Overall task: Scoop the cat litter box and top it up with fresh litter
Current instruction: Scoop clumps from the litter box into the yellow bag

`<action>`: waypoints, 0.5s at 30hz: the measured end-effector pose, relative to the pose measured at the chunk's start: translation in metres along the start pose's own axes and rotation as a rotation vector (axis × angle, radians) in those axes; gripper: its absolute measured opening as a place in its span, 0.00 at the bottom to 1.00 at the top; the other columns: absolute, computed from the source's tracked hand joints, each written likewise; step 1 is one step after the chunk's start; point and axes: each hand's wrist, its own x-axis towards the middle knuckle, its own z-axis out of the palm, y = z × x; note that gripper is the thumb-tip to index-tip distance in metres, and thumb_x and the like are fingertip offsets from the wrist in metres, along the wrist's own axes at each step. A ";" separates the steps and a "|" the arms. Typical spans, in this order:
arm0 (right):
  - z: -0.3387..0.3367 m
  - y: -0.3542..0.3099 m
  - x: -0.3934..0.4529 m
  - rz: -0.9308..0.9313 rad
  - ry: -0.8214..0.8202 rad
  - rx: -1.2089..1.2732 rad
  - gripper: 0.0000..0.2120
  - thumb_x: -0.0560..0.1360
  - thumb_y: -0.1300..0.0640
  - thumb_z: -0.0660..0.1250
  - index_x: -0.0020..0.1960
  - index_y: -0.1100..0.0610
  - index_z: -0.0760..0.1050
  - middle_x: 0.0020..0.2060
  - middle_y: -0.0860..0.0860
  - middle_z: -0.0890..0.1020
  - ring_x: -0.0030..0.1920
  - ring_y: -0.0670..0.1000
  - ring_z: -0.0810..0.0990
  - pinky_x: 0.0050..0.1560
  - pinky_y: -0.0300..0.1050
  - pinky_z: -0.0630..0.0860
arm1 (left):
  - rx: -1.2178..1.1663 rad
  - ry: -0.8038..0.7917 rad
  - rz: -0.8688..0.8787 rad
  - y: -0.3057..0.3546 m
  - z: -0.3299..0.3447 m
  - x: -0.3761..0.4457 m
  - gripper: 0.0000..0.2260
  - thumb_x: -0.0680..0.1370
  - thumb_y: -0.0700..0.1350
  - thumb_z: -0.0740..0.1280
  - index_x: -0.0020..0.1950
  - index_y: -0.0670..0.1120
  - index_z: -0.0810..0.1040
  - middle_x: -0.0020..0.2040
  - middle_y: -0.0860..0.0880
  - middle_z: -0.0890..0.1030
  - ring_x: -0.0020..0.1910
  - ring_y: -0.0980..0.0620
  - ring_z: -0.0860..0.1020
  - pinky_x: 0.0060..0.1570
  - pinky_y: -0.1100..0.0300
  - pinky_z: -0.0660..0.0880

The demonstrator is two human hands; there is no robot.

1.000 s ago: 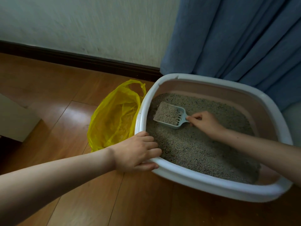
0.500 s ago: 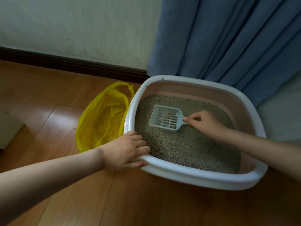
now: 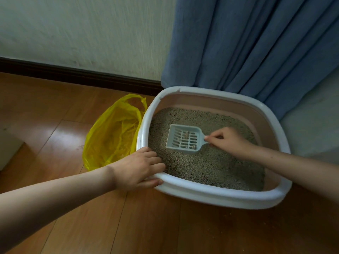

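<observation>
Pinching scoop (image 3: 184, 139) handle, right hand (image 3: 228, 142); left hand (image 3: 138, 168) grips box rim (image 3: 211, 193).

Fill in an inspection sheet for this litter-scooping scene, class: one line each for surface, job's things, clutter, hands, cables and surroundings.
Surface: wooden floor, glossy.
Job's things: litter box with white rim holds grey litter; slotted scoop sits over it, a few clumps left inside; open yellow bag lies against the box's left side.
Clutter: pale object at the left edge, cut off.
Hands: left hand grips the box's near-left rim; right hand pinches the scoop's handle.
Cables: nothing seen.
Surroundings: pale wall, dark skirting board, blue curtain behind the box.
</observation>
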 end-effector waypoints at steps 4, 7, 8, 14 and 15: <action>-0.012 0.001 0.003 0.057 0.136 0.025 0.17 0.78 0.51 0.64 0.32 0.54 0.77 0.20 0.46 0.71 0.21 0.45 0.64 0.26 0.39 0.63 | 0.007 0.019 0.007 0.000 0.001 0.000 0.11 0.82 0.56 0.59 0.47 0.50 0.70 0.42 0.52 0.75 0.43 0.50 0.71 0.51 0.57 0.64; -0.010 -0.003 -0.003 0.025 0.072 -0.046 0.18 0.78 0.49 0.64 0.31 0.50 0.77 0.21 0.47 0.69 0.23 0.48 0.64 0.27 0.41 0.62 | 0.006 0.022 0.010 0.000 0.001 0.000 0.11 0.81 0.56 0.59 0.47 0.50 0.70 0.42 0.52 0.75 0.43 0.50 0.71 0.51 0.58 0.63; -0.008 -0.004 -0.004 0.023 0.062 -0.071 0.17 0.78 0.49 0.63 0.32 0.50 0.77 0.21 0.47 0.69 0.23 0.48 0.63 0.28 0.42 0.62 | 0.003 0.018 0.008 0.000 0.000 0.000 0.11 0.81 0.56 0.59 0.47 0.50 0.70 0.42 0.52 0.75 0.43 0.50 0.71 0.51 0.58 0.63; -0.010 -0.036 0.009 -0.023 0.089 -0.077 0.21 0.78 0.47 0.63 0.32 0.59 0.77 0.22 0.50 0.68 0.24 0.49 0.63 0.28 0.42 0.60 | -0.024 0.005 -0.014 0.001 0.001 -0.001 0.11 0.81 0.56 0.59 0.48 0.49 0.71 0.43 0.51 0.75 0.43 0.49 0.72 0.51 0.57 0.64; -0.011 -0.047 0.014 -0.042 0.089 -0.091 0.21 0.78 0.47 0.62 0.35 0.60 0.79 0.23 0.53 0.70 0.24 0.49 0.64 0.27 0.41 0.60 | -0.030 0.007 -0.018 0.001 0.001 -0.001 0.11 0.81 0.56 0.59 0.48 0.49 0.71 0.43 0.51 0.76 0.43 0.49 0.72 0.51 0.57 0.64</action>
